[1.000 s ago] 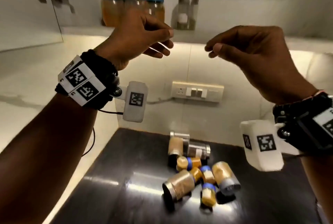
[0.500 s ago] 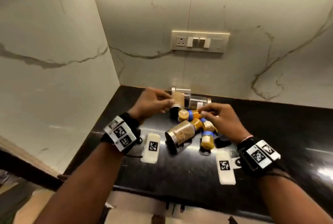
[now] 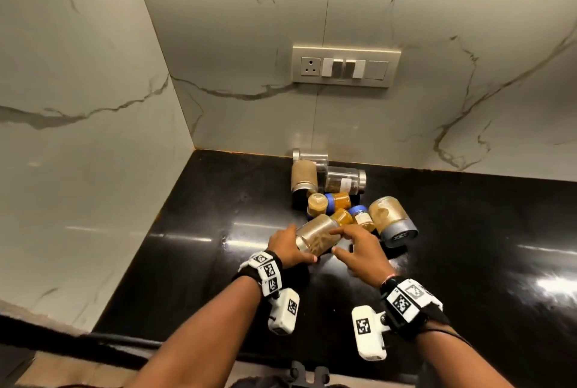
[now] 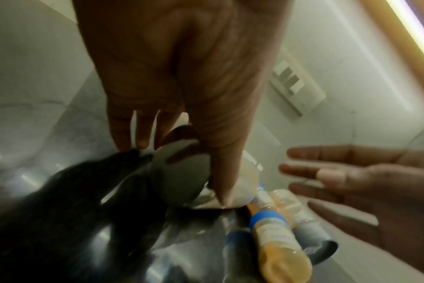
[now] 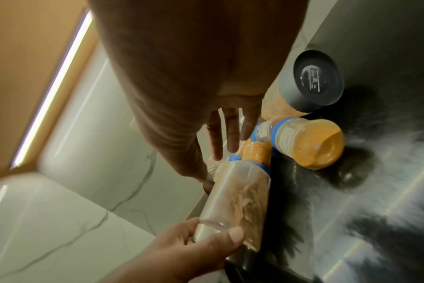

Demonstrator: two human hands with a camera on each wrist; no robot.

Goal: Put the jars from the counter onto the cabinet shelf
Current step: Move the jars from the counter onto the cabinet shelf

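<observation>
Jars on the counter (image 3: 193, 263).
Clear jar (image 3: 317, 236) on its side between left-hand fingers (image 3: 288, 233); other jars (image 3: 392, 219) heaped just beyond the fingertips.

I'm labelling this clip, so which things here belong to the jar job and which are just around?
Job:
left hand gripping the near jar
right hand, fingers straight
grey-lidded jar
blue-lidded jars
back jars
counter

Around:
switch plate
marble wall

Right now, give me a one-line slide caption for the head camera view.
Left hand grips a lying spice jar on the black counter while the open right hand reaches in.
</observation>
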